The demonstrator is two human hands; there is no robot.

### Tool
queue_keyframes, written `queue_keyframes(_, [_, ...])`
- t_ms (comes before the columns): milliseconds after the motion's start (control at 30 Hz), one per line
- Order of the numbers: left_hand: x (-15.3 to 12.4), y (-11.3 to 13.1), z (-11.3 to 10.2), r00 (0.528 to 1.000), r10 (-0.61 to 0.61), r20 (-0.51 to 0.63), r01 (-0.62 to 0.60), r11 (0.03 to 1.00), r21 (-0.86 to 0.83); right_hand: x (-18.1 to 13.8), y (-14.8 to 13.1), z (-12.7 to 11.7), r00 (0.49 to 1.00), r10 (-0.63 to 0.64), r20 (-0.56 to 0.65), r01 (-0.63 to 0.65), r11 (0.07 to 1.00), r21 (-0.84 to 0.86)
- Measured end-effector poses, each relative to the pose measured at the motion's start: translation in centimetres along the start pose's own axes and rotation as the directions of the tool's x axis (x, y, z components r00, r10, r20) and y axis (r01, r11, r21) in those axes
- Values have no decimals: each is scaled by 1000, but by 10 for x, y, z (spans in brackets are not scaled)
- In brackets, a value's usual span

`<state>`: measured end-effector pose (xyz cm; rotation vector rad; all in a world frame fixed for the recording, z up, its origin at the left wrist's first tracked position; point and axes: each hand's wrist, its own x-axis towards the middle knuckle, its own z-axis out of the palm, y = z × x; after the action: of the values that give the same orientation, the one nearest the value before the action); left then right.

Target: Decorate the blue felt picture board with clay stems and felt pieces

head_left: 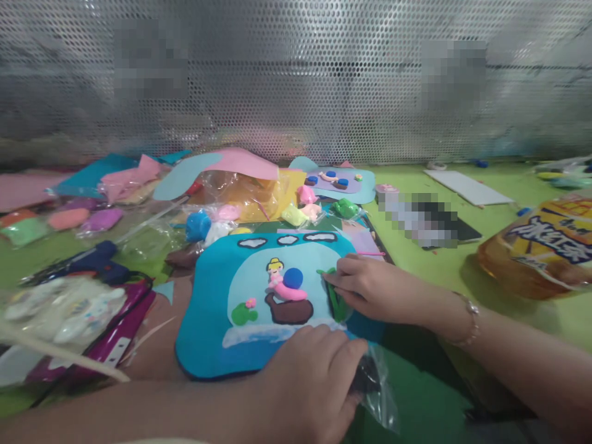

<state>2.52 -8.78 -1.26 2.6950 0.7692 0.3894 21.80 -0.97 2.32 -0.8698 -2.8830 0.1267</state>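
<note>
A blue foam board (208, 308) with a light-blue centre lies before me. On it are a pink snail figure (287, 290) with a yellow hat and a round blue shell, a brown clay shape (291, 310) outlined in black, and a green clay piece (240, 314) with a pink flower. My right hand (363, 282) is closed at the board's right side, its fingers on long green clay strips (340, 307). Near the lower edge my left hand (314, 367) is curled around a clear plastic bag (382, 391) with something black inside; its fingertips are partly hidden.
A blue glue gun (104, 259) and several clay packets lie at left. Behind the board sits another decorated foam piece (346, 184). At right are a phone-like dark slab (462, 231), a white board (467, 187) and a big tea bottle (531, 253). Perforated metal (296, 80) stands behind.
</note>
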Motion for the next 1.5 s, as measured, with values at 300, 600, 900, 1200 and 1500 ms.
queue_keyframes(300, [0, 2, -2, 999, 13, -38, -14, 1000, -15, 1, 1, 5, 998, -59, -7, 58, 989, -133])
queue_keyframes(600, [0, 2, -6, 1000, -12, 15, 13, 998, -63, 1, 2, 6, 998, 67, -13, -66, 996, 65])
queue_keyframes(900, [1, 5, -14, 920, -392, -17, 339, 815, -470, -4, 0, -9, 948, -140, -287, 228, 926, 300])
queue_keyframes(1200, [8, 4, -22, 836, -549, -17, 378, 597, -708, -9, -10, -19, 892, -214, -399, 370, 852, 370])
queue_keyframes(1500, [7, 4, -22, 860, -510, 5, 365, 608, -705, -13, -6, -24, 866, -355, -353, 466, 827, 313])
